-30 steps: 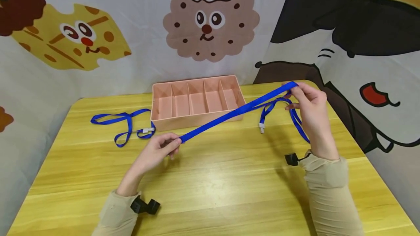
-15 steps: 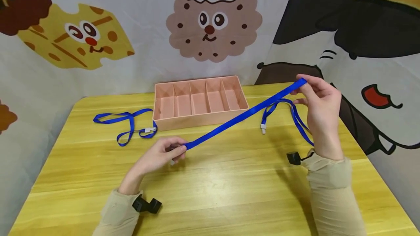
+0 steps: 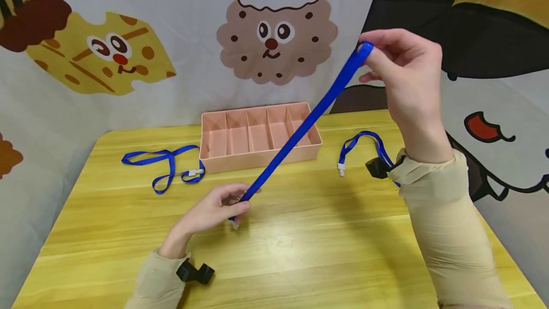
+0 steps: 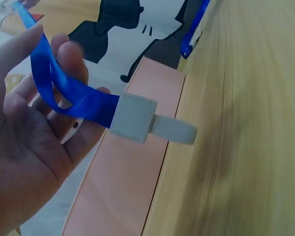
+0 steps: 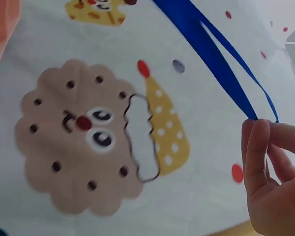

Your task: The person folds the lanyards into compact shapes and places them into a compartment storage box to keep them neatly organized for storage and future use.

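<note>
A blue lanyard [image 3: 300,130] stretches on a slant between my hands above the table. High at the right, my right hand [image 3: 407,70] pinches its upper loop between thumb and fingertips; in the right wrist view the two strands part just beyond the grip. Lower down, my left hand [image 3: 218,209] holds the other end, the strap running between thumb and fingers. The left wrist view shows the lanyard's white plastic clip [image 4: 135,118] sticking out below the fingers, over the pink box's side.
A pink box [image 3: 261,159] with several compartments stands at the table's back. Another blue lanyard [image 3: 170,166] lies left of it, by its corner. A third lanyard [image 3: 369,133] lies at the right, partly behind my right wrist. Printed cloth hangs behind the table.
My right hand has risen with its end of the lanyard, so the strap slopes more steeply. My left hand has shifted slightly right and down along with it.
</note>
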`<state>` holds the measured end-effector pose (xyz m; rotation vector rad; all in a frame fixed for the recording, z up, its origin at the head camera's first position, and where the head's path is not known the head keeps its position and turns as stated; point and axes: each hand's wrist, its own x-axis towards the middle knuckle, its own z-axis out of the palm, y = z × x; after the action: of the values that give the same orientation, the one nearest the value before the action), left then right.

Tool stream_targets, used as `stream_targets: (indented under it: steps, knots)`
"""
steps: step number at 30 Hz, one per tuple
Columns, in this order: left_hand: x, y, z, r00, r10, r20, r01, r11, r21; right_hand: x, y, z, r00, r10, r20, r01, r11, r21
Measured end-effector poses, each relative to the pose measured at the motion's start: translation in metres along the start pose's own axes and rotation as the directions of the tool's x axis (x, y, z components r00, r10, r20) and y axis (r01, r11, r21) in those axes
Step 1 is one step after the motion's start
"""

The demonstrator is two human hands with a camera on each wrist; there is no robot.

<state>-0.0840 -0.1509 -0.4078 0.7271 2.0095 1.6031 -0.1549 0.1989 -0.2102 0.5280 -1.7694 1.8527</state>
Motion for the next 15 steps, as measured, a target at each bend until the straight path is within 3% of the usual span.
stream_targets:
  steps: [8,15]
  knots:
    - [0.004,0.013,0.012,0.999,0.049,0.003,-0.049,0.998,-0.04,0.017,-0.026,0.029,0.983,-0.122,0.135,0.121,0.993,0.013]
    - [0.014,0.031,0.026,0.984,0.172,-0.052,-0.175,0.983,-0.051,0.026,-0.045,0.047,0.958,-0.192,0.215,0.2,0.98,-0.015]
